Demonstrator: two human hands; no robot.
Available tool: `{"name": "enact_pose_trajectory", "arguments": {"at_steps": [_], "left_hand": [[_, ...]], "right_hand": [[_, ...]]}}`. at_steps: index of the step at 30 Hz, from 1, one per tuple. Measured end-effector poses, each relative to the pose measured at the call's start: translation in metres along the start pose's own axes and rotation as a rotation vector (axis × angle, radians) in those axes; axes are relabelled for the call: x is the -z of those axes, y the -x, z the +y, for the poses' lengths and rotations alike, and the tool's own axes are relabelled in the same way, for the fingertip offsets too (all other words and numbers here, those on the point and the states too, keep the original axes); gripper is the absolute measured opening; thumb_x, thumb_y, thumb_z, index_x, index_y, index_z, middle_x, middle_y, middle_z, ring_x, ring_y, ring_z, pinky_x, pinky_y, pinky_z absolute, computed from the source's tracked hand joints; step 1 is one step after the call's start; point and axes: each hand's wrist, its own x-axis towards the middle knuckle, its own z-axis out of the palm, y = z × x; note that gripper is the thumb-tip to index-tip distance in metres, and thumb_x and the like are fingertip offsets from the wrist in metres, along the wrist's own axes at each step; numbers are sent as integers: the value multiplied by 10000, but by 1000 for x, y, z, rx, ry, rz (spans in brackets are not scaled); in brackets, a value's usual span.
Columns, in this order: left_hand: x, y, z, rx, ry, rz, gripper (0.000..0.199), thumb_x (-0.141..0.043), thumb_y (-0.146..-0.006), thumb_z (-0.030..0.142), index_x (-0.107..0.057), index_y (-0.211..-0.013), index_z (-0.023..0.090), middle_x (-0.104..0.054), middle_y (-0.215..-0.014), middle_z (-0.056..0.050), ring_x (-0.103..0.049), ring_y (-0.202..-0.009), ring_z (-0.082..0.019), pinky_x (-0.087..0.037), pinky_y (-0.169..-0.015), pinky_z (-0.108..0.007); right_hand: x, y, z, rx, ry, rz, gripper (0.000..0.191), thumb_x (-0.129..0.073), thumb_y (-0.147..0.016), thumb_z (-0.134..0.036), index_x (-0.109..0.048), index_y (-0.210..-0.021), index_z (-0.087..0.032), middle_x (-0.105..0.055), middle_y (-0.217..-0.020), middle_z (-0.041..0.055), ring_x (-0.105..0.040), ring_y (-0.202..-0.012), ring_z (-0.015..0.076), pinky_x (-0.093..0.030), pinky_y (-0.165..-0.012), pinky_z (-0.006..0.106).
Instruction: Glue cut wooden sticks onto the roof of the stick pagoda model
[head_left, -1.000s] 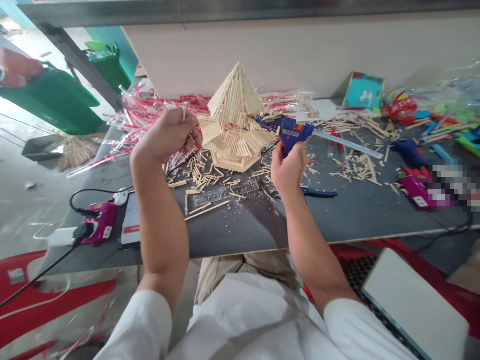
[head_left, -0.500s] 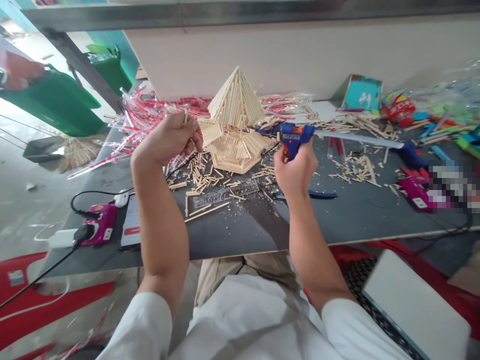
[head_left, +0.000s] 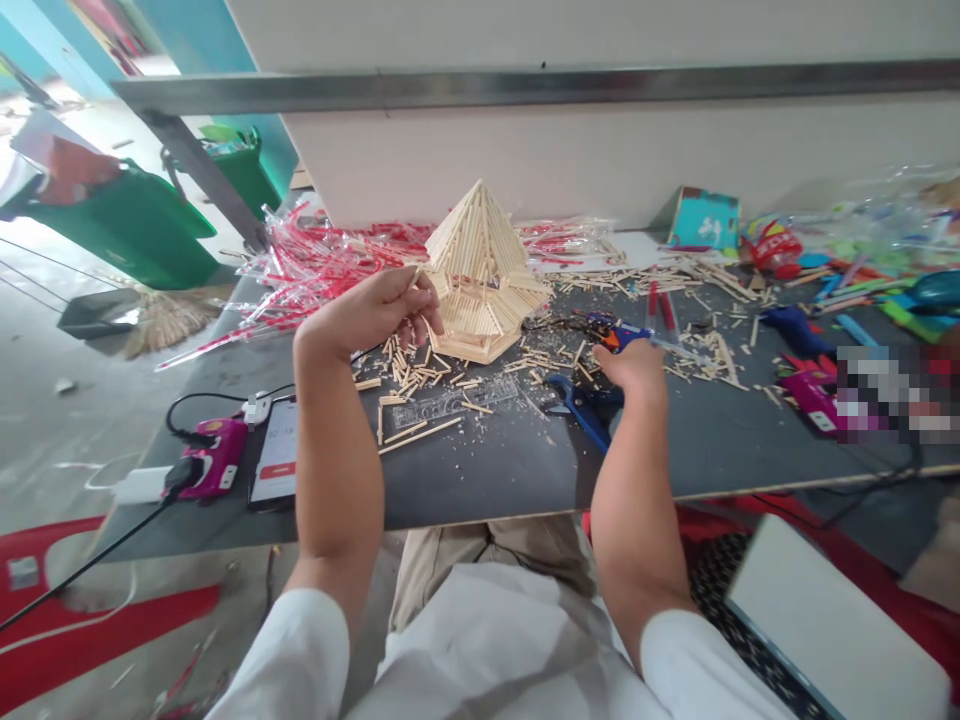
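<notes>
My left hand is closed in a pinch at the left side of a pavilion model built of wooden sticks, with a pointed roof over a many-sided base. A short wooden stick is between its fingers, mostly hidden. Whether these fingers touch the model I cannot tell. My right hand is low over the table, wrapped round a blue glue gun whose nozzle points left toward the model. Beside that hand lie blue-handled cutters, partly behind my forearm. Cut stick pieces and a clear ruler lie in front of the model.
Red-and-clear plastic wrappers heap at the back left. A magenta power socket and a phone sit left of my arm. Another magenta socket and coloured scraps are on the right. A metal bar crosses behind the table.
My right hand has lowered the glue gun from mid-air to the tabletop, moving right. My left hand is nearer the model's base. The view has tilted up slightly.
</notes>
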Motion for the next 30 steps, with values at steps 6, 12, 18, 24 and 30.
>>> {"name": "enact_pose_trajectory", "arguments": {"at_steps": [6, 12, 18, 24, 30], "left_hand": [[-11, -5, 7, -26, 132, -61, 211, -579, -1003, 361, -452, -954, 199, -785, -987, -130, -690, -576, -114, -496, -469, -232], [-17, -14, 6, -69, 166, -39, 225, -602, -997, 365, -426, -1007, 225, -745, -811, -13, -492, -382, -44, -332, -390, -226], [-19, -17, 3, -66, 150, -13, 284, -683, -949, 387, -444, -983, 238, -593, -644, 56, -519, -383, -62, -319, -379, -233], [-17, -18, 1, -58, 131, 3, 280, -674, -956, 376, -439, -1006, 233, -568, -576, 70, -624, -451, -108, -423, -424, -223], [-18, -19, 3, -5, 149, -25, 280, -570, -1012, 368, -450, -1214, 217, -710, -793, -9, -672, -507, -113, -467, -449, -229]], "right_hand": [[32, 22, -76, 244, -170, 155, 396, -725, -858, -348, -694, -1177, -115, -682, -1186, 193, -671, -1054, 295, -510, -1021, 498], [67, 56, -178, 920, -513, -262, 325, -724, -911, -311, -656, -1221, -238, -704, -1074, 40, -663, -916, 169, -548, -817, 322], [49, 56, -202, 952, -549, -285, 267, -748, -866, -208, -653, -1116, -215, -667, -986, 18, -628, -809, 138, -525, -791, 304], [50, 46, -210, 992, -493, -328, 243, -746, -848, -199, -650, -1071, -225, -665, -954, 8, -620, -796, 135, -504, -769, 308], [57, 22, -199, 1000, -518, -332, 257, -800, -865, -301, -699, -1090, -229, -675, -939, 9, -621, -783, 136, -533, -739, 305]]}}
